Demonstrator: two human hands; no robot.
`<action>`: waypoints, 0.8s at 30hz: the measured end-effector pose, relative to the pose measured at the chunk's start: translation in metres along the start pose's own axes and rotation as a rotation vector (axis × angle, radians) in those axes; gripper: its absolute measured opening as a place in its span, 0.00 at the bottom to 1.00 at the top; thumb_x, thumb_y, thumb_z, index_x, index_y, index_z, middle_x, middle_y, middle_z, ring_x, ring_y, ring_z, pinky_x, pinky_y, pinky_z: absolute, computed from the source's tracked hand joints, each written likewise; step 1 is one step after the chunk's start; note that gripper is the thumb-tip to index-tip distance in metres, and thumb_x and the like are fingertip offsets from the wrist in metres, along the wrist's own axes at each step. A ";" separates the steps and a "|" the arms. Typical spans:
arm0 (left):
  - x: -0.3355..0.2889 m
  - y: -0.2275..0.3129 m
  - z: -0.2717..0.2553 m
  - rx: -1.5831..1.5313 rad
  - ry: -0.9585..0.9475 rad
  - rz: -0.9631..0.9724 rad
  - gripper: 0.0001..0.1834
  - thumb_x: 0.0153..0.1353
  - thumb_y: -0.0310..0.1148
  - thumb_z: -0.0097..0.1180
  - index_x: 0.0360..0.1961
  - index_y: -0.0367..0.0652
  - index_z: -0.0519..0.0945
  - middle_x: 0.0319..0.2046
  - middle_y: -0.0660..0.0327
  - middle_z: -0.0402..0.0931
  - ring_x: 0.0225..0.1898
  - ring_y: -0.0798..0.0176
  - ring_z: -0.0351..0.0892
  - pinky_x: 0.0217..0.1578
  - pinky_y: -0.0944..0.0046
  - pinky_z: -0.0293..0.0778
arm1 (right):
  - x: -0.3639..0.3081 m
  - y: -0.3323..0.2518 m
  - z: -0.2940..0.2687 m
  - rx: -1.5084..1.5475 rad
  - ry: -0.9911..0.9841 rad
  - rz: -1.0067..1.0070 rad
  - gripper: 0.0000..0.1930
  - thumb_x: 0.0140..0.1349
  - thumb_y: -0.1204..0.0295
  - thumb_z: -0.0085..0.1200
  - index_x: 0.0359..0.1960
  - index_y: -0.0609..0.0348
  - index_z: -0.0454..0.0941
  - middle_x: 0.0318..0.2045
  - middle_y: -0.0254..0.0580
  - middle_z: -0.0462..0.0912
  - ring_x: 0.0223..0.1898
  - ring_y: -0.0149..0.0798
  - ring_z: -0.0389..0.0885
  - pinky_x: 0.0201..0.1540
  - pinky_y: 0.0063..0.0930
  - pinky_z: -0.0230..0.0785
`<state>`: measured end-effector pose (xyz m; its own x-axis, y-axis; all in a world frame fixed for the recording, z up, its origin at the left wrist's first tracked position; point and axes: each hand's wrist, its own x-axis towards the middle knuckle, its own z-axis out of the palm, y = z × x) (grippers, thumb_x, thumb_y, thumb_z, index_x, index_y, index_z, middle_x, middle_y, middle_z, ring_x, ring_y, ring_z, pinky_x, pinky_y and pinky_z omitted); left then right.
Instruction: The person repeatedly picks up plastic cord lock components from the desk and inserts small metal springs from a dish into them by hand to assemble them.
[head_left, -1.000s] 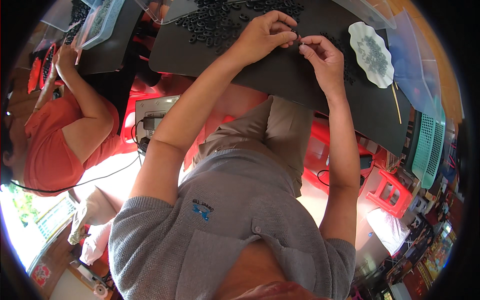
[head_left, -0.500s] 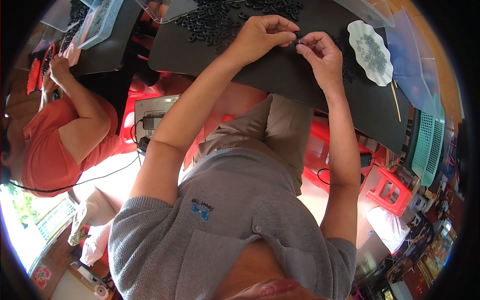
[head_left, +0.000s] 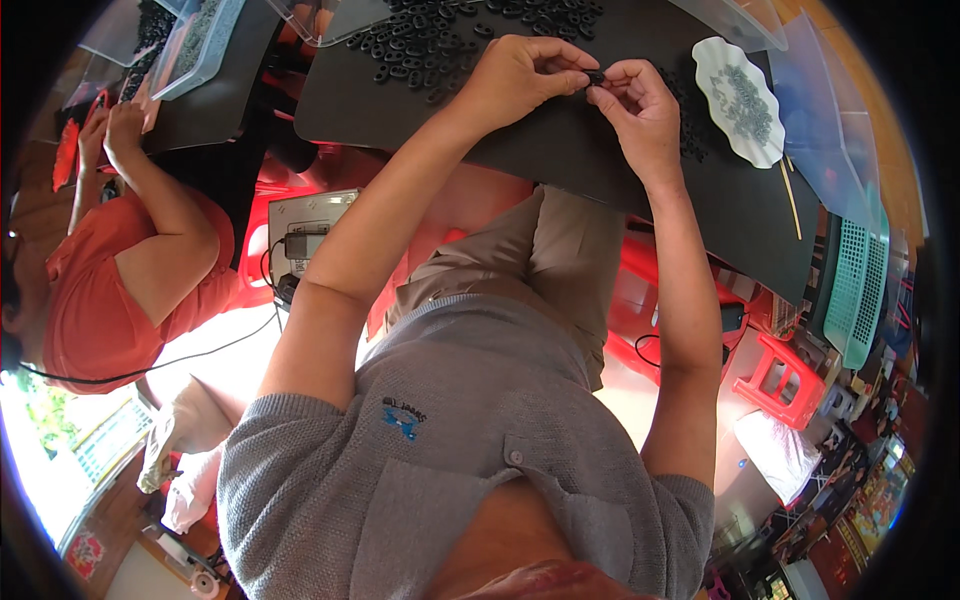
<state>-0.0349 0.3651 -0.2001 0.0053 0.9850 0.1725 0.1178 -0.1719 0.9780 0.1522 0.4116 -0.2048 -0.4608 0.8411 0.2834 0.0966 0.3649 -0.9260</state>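
One small black piece point(head_left: 595, 76) sits pinched by my left hand point(head_left: 512, 80) and right hand point(head_left: 648, 115), left of the scalloped white dish point(head_left: 768, 152)

A person in a gray knit shirt point(head_left: 470, 430) pinches a small black piece point(head_left: 595, 76) between the fingertips of the left hand point(head_left: 515, 85) and right hand point(head_left: 645, 115) above a dark table point(head_left: 560, 150). Black oval links point(head_left: 400, 45) lie heaped beyond the left forearm; a white wavy-edged plate point(head_left: 766, 154) of tiny grayish bits point(head_left: 745, 105) sits to the right, near a thin stick point(head_left: 791, 200). At left, a co-worker in an orange-red shirt point(head_left: 130, 270) sits by another table point(head_left: 200, 118).
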 end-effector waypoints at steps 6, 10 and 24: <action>-0.003 0.003 0.003 0.180 0.023 0.093 0.11 0.60 0.28 0.63 0.44 0.39 0.85 0.30 0.64 0.84 0.33 0.75 0.81 0.38 0.73 0.77 | 0.000 -0.002 0.003 -0.219 0.047 -0.037 0.10 0.54 0.80 0.65 0.36 0.59 0.76 0.30 0.34 0.83 0.32 0.25 0.82 0.37 0.20 0.74; -0.002 0.003 0.004 0.361 0.033 0.150 0.10 0.59 0.27 0.63 0.43 0.40 0.85 0.30 0.59 0.85 0.34 0.70 0.85 0.38 0.69 0.79 | 0.000 -0.003 0.005 -0.314 0.047 -0.050 0.10 0.53 0.78 0.66 0.35 0.57 0.77 0.29 0.35 0.83 0.30 0.29 0.82 0.36 0.22 0.74; -0.001 -0.003 0.006 0.413 0.008 0.156 0.08 0.58 0.26 0.62 0.39 0.39 0.85 0.31 0.58 0.85 0.33 0.66 0.85 0.38 0.68 0.79 | -0.006 -0.008 0.000 -0.341 0.016 -0.002 0.08 0.54 0.80 0.64 0.35 0.59 0.80 0.28 0.34 0.84 0.28 0.25 0.81 0.33 0.20 0.73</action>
<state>-0.0294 0.3650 -0.2035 0.0472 0.9474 0.3166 0.5034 -0.2963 0.8116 0.1545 0.4038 -0.1985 -0.4479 0.8452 0.2917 0.3860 0.4771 -0.7895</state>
